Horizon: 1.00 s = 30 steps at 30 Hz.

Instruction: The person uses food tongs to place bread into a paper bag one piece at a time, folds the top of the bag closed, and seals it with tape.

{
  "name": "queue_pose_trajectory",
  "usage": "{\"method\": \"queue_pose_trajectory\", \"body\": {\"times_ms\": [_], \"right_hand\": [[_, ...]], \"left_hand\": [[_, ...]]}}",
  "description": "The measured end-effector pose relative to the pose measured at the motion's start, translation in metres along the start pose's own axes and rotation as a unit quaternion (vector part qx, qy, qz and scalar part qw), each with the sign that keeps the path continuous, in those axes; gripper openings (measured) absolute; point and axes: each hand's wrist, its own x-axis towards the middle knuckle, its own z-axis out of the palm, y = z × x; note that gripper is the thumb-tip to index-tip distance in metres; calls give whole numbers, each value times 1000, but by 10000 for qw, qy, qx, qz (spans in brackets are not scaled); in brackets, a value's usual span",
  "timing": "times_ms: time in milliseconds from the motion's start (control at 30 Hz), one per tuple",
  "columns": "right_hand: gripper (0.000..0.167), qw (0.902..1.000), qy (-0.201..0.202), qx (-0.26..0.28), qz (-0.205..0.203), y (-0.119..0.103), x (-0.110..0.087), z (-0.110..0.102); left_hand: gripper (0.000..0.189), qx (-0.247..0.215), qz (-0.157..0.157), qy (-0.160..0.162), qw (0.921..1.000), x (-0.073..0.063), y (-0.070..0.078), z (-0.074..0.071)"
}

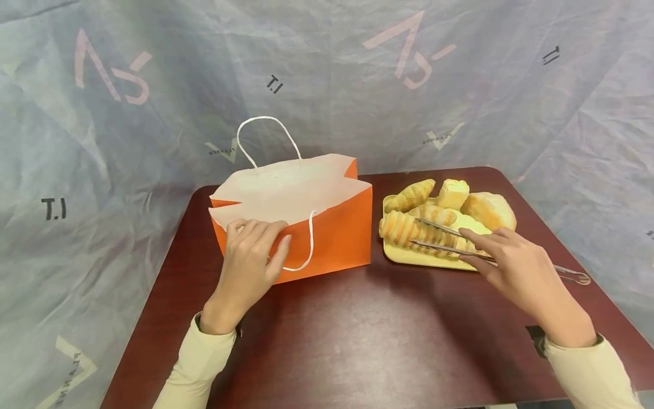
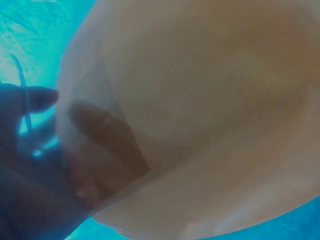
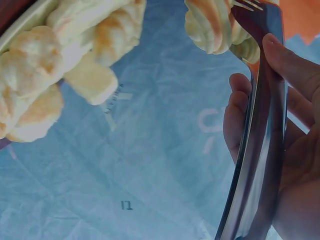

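One big grey sheet (image 1: 327, 62) hangs behind one dark red tabletop (image 1: 327, 341). One orange bag (image 1: 342, 233) stands there (it has two white handles (image 1: 263, 117)). One yellow tray (image 1: 409, 260) sits to the bag's right. The left hand (image 1: 250, 255) holds the bag's near top edge, fingers over the rim and thumb outside. The right hand (image 1: 521, 272) grasps one pair of silver tongs (image 3: 267, 110). I can see five pieces of bread (image 1: 490, 210) at the tray. The long twisty one (image 1: 401, 228) is to the left of the right hand, between the tong tips, at the tray's near left side; I can't tell if it is lifted.
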Motion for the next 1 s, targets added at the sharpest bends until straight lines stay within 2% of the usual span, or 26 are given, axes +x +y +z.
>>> {"method": "queue_pose_trajectory", "body": {"times_ms": [267, 733, 1000], "right_hand": [[58, 9944, 1023, 80, -263, -14, 14, -17], [51, 9837, 1695, 448, -405, -41, 40, -25], [46, 9661, 2304, 1123, -320, -58, 65, -22]], "left_hand": [[23, 42, 48, -45, 10000, 2, 3, 0], [22, 51, 71, -61, 9999, 1, 2, -3], [20, 29, 117, -30, 9999, 0, 4, -4]]}}
